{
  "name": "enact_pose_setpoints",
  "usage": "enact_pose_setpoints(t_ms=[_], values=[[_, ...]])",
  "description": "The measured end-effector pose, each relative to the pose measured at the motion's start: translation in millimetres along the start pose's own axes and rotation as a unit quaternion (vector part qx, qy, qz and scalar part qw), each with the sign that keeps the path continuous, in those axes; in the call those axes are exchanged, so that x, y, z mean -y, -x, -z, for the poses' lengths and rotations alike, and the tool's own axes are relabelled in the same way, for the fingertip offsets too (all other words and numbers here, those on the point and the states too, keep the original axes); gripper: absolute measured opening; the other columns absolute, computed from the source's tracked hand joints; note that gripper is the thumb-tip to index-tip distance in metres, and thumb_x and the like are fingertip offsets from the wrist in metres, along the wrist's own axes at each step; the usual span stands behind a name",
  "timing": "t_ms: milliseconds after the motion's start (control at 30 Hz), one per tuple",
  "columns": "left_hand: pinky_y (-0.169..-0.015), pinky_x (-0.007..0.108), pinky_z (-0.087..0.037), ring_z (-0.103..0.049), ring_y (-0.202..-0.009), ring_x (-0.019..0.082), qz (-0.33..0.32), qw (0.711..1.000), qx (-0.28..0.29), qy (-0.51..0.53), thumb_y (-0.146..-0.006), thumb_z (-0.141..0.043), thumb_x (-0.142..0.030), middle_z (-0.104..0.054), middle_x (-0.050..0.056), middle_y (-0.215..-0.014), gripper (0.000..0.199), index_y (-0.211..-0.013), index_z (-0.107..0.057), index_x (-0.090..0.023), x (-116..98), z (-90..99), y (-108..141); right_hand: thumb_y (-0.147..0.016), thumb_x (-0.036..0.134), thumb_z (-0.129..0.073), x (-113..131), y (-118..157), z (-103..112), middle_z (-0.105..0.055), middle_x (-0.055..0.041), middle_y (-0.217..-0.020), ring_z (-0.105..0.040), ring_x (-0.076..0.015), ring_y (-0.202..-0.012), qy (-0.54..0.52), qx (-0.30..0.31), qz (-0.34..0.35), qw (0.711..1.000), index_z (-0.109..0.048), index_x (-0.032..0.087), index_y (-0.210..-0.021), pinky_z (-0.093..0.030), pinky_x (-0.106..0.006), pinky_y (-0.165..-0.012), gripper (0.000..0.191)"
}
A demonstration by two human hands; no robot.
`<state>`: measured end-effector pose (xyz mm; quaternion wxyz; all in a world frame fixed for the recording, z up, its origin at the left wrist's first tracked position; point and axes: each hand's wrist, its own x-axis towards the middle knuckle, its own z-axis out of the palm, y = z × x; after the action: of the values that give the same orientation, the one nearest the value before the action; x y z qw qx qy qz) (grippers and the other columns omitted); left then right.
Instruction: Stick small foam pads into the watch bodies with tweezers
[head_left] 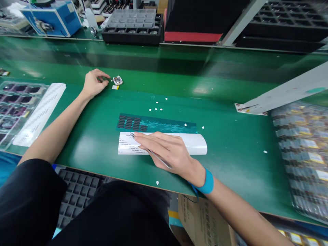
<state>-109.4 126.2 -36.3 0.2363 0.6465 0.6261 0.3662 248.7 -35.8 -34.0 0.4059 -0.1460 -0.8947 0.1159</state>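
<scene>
The right hand (pixel 174 152) has its fingers closed around a pair of tweezers (pixel 161 160), whose points stick out just past the fingertips. Directly under those fingers lies a white sheet (pixel 196 143), printed at its left end and curling at its right; whether the tweezer points touch it cannot be told. Just beyond the fingertips is a teal strip (pixel 166 126), with rows of dark pads (pixel 125 122) at its left end. Farther beyond, small white bits (pixel 156 109) are scattered about.

The left hand (pixel 93 83) rests well out to the left, its fingers loosely curled, thumb and forefinger apart. Just to the right of them sits a small white-cased device (pixel 117 80), with a white-and-yellow piece (pixel 115 87) on its near side.

The tabletop (pixel 230 177) beneath both hands is green and glossy. Left of the left fingers lie a printed white strip (pixel 41 114) and a clear tray (pixel 36 101) of dark parts. Well to the right of the right fingers stand stacked clear trays (pixel 304 153) and a slanting pale post (pixel 287 87). Beyond all the fingers, a shelf carries a blue box (pixel 51 20) and a black tray (pixel 130 37).
</scene>
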Motion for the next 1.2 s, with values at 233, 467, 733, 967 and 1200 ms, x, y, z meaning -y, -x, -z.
enact_pose_setpoints(t_ms=[233,467,733,967,1200], values=[[-0.087,0.025,-0.036,-0.035,-0.079,0.006,0.014,1.0,-0.013,-0.005,-0.074,-0.088,-0.045,-0.054,-0.009,-0.084,0.038,-0.097,-0.075,-0.018,3,-0.8,-7,-0.095,-0.001,-0.062,-3,1,-5,-0.079,-0.0124,-0.125,-0.078,-0.0202,-0.099,0.008,-0.006,-0.001,1.0,-0.068,0.009,-0.123,-0.069,-0.034,-0.085,0.031],[-0.086,0.024,-0.037,-0.036,-0.08,0.008,0.02,1.0,-0.016,-0.011,-0.07,-0.093,-0.044,-0.053,-0.009,-0.078,0.039,-0.088,-0.074,-0.016,2,1.6,-15,-0.099,0.002,-0.058,-4,0,-3,-0.078,-0.0114,-0.126,-0.078,-0.019,-0.105,0.008,0.001,-0.006,1.0,-0.065,0.012,-0.126,-0.068,-0.033,-0.089,0.029],[-0.097,0.023,-0.031,-0.031,-0.08,0.013,0.022,0.996,-0.085,0.003,-0.07,-0.088,-0.02,-0.05,-0.007,-0.075,0.021,-0.072,-0.067,-0.019,23,-10.2,-28,-0.099,0.002,-0.059,-6,2,-3,-0.079,-0.0108,-0.126,-0.078,-0.0198,-0.098,0.022,0.005,-0.012,1.0,-0.065,0.012,-0.124,-0.069,-0.034,-0.08,0.027],[-0.085,0.024,-0.031,-0.033,-0.079,0.008,0.012,0.987,-0.128,0.094,-0.076,-0.087,-0.006,-0.052,-0.011,-0.066,0.026,-0.072,-0.063,-0.015,24,-13.4,-31,-0.096,0.0,-0.062,-9,2,-3,-0.079,-0.0113,-0.125,-0.077,-0.0205,-0.089,0.024,-0.004,-0.008,1.0,-0.067,0.011,-0.121,-0.068,-0.035,-0.072,0.027],[-0.07,0.028,-0.046,-0.062,-0.072,0.007,-0.067,0.966,-0.063,0.242,-0.079,-0.091,-0.054,-0.077,-0.009,-0.078,0.048,-0.088,-0.064,-0.015,-36,-26.4,45,-0.103,0.009,-0.06,-11,-3,-3,-0.08,-0.0129,-0.121,-0.079,-0.0203,-0.091,0.046,-0.041,-0.001,0.998,-0.067,0.01,-0.125,-0.069,-0.036,-0.078,0.024]])
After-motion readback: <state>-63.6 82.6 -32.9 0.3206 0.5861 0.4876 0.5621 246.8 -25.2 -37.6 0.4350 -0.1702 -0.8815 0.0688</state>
